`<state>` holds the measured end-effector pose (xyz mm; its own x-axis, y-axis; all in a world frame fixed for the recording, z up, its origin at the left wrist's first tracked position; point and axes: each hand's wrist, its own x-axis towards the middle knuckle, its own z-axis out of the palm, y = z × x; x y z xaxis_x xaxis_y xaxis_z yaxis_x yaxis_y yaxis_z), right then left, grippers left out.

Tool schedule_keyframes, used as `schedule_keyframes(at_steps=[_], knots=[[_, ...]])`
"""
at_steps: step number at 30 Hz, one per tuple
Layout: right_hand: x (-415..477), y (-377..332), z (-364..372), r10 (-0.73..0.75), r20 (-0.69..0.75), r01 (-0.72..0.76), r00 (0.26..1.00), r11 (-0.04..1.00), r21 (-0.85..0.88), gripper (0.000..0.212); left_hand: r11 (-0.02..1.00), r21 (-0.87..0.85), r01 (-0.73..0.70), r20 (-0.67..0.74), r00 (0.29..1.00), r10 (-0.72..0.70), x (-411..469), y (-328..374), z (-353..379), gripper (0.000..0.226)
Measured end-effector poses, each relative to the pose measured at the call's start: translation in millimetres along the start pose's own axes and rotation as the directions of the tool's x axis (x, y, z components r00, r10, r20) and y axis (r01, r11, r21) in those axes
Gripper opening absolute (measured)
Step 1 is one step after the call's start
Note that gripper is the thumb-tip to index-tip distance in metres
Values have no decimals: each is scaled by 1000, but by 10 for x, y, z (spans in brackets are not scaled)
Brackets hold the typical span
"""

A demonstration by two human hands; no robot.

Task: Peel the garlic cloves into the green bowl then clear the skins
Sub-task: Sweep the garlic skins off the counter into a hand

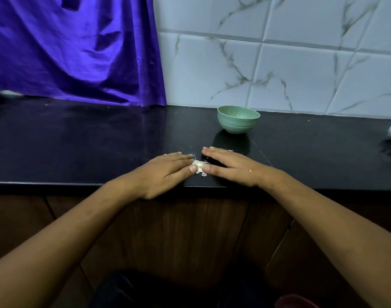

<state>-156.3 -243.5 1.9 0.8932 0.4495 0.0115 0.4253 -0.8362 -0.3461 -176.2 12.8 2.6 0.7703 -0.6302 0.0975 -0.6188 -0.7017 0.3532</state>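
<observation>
1. A purple curtain (79, 52) hangs at 10 o'clock behind the black bench (79, 141), well apart from the work.
2. The left hand (165, 168) lies flat on the bench near its front edge. Its fingers are straight, its grip is fully open and empty, and its thumb tip touches the skins.
3. The garlic skins (198, 166) form a small pale heap between the two thumbs. This looks like the clearing step. The skins are light, so a quick sweep could scatter them or tip them over the edge at 6 o'clock.
4. The right hand (230, 166) is also flat, its grip open and holding nothing. A stray flake (230, 150) lies just beyond it at 12 o'clock and may get left behind.
5. The green bowl (238, 119) stands upright at 1 o'clock from the heap, clear of both hands. Its inside is hidden, so I cannot tell whether cloves are in it. A push that way could send skins towards it.
</observation>
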Motion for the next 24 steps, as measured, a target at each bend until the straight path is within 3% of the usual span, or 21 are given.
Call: schedule_keyframes(at_steps=[2,5,7,9,12,14,17,19,24], knots=[[32,-37,21,-16,11,16,1000,1000,-16,116,997,-71,-20,-68,998,15,-40,-32,-8,69],[-11,-87,40,-71,-1,71,997,997,14,94,975,-213,-69,-277,961,8,-119,-64,-44,62],[-54,-66,51,-87,-17,89,996,990,109,80,966,-248,-71,-392,919,-33,-138,-78,-64,55],[-79,-37,53,-68,-46,78,997,960,267,81,908,-417,-40,-410,900,-149,-146,-48,-77,43],[-63,-12,21,15,-135,46,991,899,435,88,589,-808,-12,-220,934,-282,-186,169,-98,49],[-23,-31,-5,71,-177,43,982,823,566,86,399,-910,109,-15,956,-295,-243,302,-61,63],[64,-94,-5,130,-204,57,970,697,715,77,183,-930,319,283,939,-198,-335,400,120,79],[130,-156,8,164,-213,63,963,633,772,74,90,-901,425,410,900,-151,-360,420,276,87],[285,-366,10,230,-175,45,957,477,878,82,-193,-857,479,507,850,-141,-334,389,518,106]])
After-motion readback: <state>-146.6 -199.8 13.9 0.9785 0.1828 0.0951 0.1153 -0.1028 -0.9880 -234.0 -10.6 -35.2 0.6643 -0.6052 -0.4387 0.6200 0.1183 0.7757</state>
